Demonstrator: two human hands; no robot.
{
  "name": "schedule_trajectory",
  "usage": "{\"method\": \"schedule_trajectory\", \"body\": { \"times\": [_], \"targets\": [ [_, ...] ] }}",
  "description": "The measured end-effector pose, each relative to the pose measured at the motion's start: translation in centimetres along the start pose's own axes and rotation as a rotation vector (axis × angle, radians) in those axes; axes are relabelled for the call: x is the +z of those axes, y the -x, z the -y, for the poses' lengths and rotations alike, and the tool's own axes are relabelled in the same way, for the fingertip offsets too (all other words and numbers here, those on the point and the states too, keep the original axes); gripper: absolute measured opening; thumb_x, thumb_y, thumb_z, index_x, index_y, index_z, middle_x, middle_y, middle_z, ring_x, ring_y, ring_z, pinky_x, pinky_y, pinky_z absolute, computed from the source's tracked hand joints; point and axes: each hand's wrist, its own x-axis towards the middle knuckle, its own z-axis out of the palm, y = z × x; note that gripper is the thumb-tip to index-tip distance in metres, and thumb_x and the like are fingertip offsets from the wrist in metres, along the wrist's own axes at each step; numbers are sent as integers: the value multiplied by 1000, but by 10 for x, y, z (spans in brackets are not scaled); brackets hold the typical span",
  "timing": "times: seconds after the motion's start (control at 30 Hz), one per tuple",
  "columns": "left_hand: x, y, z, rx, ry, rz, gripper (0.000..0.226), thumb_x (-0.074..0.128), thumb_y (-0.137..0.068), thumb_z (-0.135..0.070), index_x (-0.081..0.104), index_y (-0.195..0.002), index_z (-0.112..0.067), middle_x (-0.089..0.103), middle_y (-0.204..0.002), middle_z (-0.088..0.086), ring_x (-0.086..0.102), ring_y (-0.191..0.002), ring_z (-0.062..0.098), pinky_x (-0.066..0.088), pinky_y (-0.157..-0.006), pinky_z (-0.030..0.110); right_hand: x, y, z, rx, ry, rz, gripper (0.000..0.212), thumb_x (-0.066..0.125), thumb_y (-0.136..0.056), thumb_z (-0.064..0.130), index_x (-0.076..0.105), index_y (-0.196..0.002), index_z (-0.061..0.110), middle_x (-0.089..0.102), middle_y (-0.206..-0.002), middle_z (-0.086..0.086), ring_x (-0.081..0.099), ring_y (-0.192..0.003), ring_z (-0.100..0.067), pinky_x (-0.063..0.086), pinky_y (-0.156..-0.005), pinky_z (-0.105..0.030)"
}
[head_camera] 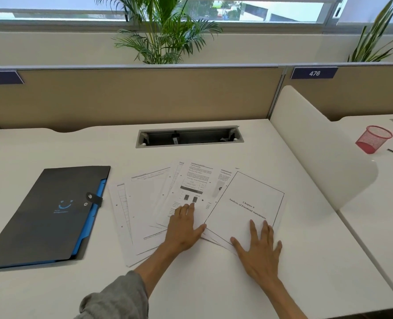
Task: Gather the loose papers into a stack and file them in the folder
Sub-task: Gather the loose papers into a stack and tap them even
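Note:
Several loose printed papers (145, 203) lie fanned out on the white desk, overlapping each other. The rightmost sheet (248, 203) is a title page with a framed border. My left hand (184, 229) rests flat on the middle sheets, fingers together and pointing away. My right hand (258, 252) lies flat with spread fingers on the near corner of the title page. A dark grey folder (46, 215) with blue inner pockets and a snap strap lies shut at the left, apart from the papers.
A cable slot (188, 137) is recessed in the desk behind the papers. A beige partition (133, 97) runs along the back and a white divider (324, 153) stands at the right. Beyond the divider sits a red mesh bin (372, 139).

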Motion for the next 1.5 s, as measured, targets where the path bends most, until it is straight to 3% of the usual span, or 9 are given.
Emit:
{"method": "schedule_trajectory", "body": {
  "times": [0.2, 0.37, 0.47, 0.6, 0.8, 0.97, 1.1, 1.37, 1.5],
  "targets": [
    [-3, -17, -20, -106, 235, 61, 87, 59, -86, -47, 15, -153, -13, 31, -155, 10, 29, -142, 28, 29, -114, 41, -2, 0, 0, -71, 20, -10, 98, 21, -74, 84, 8, -155, 30, -6, -164, 0, -7, -151, -17, 0, -121, -50],
    [-9, -27, -23, -293, 730, 38, 42, 76, -77, -19, 64, -117, -13, 70, -112, 3, 65, -104, 22, 52, -82, 27, -2, -1, -2, -109, 6, -7, 105, 16, -67, 85, 9, -155, 28, -5, -164, 3, -6, -151, -14, -1, -121, -48],
    [-8, -26, -23, -318, 829, 96, 34, 75, -76, -13, 69, -109, -10, 73, -109, 5, 68, -94, 18, 54, -75, 24, -2, 0, -2, -126, -2, -2, 106, 17, -67, 88, 9, -155, 29, -4, -164, 5, -6, -151, -11, -2, -121, -47],
    [-8, -24, -26, -298, 863, 129, 41, 67, -82, -11, 62, -123, -9, 68, -119, 4, 65, -105, 22, 53, -94, 38, -4, -3, -5, -148, -47, -34, 105, 7, -70, 89, 15, -154, 28, 6, -164, 8, 2, -151, -10, 2, -122, -46],
    [-21, -14, -22, -243, 972, 128, 37, 56, -93, -11, 58, -129, -17, 65, -124, 1, 61, -114, 21, 49, -102, 43, -25, -14, -6, -49, -338, -232, 78, 55, -87, 57, 30, -149, 16, 39, -153, -3, 36, -141, -20, 33, -114, -42],
    [-35, -2, -14, -284, 1081, 142, 28, 50, -95, -10, 63, -116, -24, 69, -116, -4, 65, -108, 18, 52, -96, 37, -53, -22, 7, 296, -1027, -63, 68, 71, -86, 32, 40, -143, 15, 58, -123, 0, 56, -107, -18, 39, -96, -31],
    [-39, 7, -3, -343, 1120, 161, 27, 52, -94, -12, 63, -115, -24, 69, -114, -7, 66, -106, 16, 53, -93, 34, -59, -26, 10, 343, -1310, 191, 35, 70, -86, 18, 65, -118, 5, 75, -104, -7, 71, -93, -26, 54, -91, -42],
    [-46, 17, 9, -286, 1044, 160, 29, 48, -93, -7, 67, -108, -23, 73, -107, -5, 69, -100, 19, 56, -85, 29, -56, -19, 24, 257, -1356, 291, 24, 66, -87, 8, 68, -111, 3, 75, -106, -14, 72, -96, -34, 59, -79, -41],
    [-46, 8, 17, -308, 836, -65, 19, 52, -96, -25, 64, -108, -15, 71, -108, 5, 66, -92, 20, 53, -76, 24, -57, -19, 23, 244, -1349, 247, 21, 66, -88, 8, 69, -108, 5, 76, -102, -11, 73, -93, -30, 60, -71, -36]
  ]
}}
